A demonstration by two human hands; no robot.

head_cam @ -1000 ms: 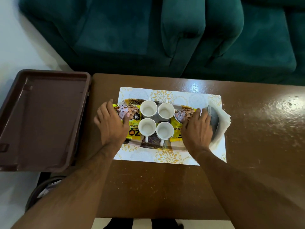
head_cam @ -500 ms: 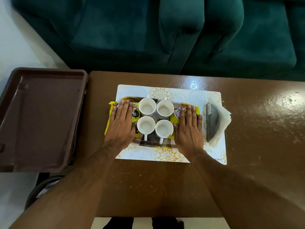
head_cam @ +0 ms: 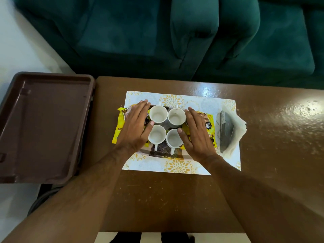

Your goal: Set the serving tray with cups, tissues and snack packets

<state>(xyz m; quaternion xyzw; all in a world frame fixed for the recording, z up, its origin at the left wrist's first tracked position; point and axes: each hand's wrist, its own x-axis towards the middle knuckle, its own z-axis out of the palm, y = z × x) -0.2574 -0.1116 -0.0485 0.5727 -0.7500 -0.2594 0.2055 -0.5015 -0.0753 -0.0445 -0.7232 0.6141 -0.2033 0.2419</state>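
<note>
Brown table [head_cam: 175, 199] before green sofa [head_cam: 140, 32]

I am standing at a shiny brown table [head_cam: 263, 146]. A white mat with yellow flowers [head_cam: 177, 166] is lying flat on it. A big brown tray [head_cam: 52, 127] is sitting at the table's left edge, hanging off the side.
</note>
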